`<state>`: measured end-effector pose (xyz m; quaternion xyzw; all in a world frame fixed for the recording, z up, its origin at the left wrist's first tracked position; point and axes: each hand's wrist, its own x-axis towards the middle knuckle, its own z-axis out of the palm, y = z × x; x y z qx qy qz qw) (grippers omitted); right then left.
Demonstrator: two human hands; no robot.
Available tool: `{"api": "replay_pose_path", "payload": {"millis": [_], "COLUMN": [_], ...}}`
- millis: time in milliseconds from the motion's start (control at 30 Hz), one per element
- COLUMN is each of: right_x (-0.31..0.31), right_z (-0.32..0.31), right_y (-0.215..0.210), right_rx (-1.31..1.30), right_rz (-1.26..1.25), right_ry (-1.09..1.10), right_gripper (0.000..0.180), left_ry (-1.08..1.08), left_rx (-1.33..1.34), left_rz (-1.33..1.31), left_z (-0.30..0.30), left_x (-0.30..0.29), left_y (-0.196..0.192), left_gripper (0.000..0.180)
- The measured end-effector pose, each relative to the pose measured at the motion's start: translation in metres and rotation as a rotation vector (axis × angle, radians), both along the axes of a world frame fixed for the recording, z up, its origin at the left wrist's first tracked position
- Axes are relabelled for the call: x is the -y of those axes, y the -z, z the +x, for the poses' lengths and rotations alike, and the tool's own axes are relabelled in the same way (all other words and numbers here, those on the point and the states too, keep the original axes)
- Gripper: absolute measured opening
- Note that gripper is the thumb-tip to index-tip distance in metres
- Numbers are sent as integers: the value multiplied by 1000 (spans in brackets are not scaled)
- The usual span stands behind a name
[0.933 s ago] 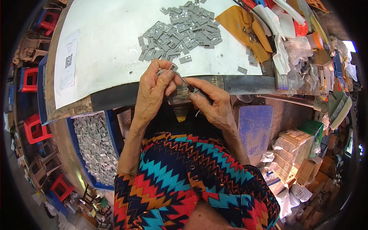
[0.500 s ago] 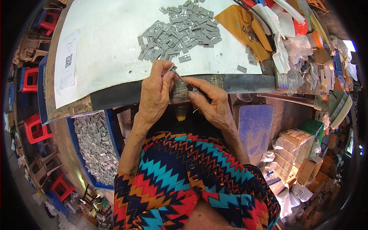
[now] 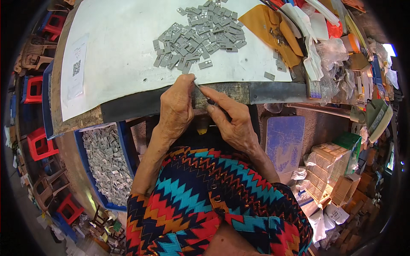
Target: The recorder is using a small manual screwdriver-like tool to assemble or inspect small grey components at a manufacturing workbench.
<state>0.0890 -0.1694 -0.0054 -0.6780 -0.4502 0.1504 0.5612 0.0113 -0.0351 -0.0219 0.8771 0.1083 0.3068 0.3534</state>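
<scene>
My left hand (image 3: 176, 104) is closed in a pinch at the table's front edge. Its fingers now almost wholly hide the small grey rectangular piece they grip. Opposite it, my right hand (image 3: 232, 117) grips a slim metal-shafted hand tool (image 3: 197, 86) with a dark handle. The tool's tip meets the left thumb and fingertips; its exact contact with the piece cannot be seen. Just beyond the hands, a pile of small grey rectangular pieces (image 3: 205, 36) with little cut-outs lies on the white sheet (image 3: 115, 51). A single grey piece (image 3: 205, 64) lies at the pile's near edge.
A blue bin (image 3: 81, 155) of grey pieces stands below the table at left. On the table's right lie a mustard-coloured sheet (image 3: 260, 25), a few stray pieces and plastic wrapping (image 3: 333, 51). A blue stool top (image 3: 284, 143) and a pale crate (image 3: 326, 166) are at lower right.
My left hand has turned and dropped slightly toward me, hiding the grey piece that showed at its fingertips. My right hand has shifted a little left and down with the tool.
</scene>
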Motion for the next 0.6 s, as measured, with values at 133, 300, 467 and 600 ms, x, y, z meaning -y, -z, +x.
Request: {"api": "replay_pose_path", "payload": {"millis": [133, 300, 467, 600], "right_x": [3, 8, 0, 5], "right_z": [-3, 8, 11, 14], "right_y": [-7, -10, -14, -9], "right_rx": [-204, -779, -536, -607], "right_rz": [-60, -136, -160, -166], "right_ry": [-9, -101, -79, -81], "right_gripper": [32, 31, 34, 35], "left_ry": [-7, 0, -27, 20], "left_rx": [27, 3, -57, -175], "left_rz": [-93, -128, -172, -431], "left_z": [1, 5, 12, 14], "left_x": [5, 3, -6, -22], "left_y": [-2, -2, -10, -17], "left_gripper": [33, 30, 24, 20]}}
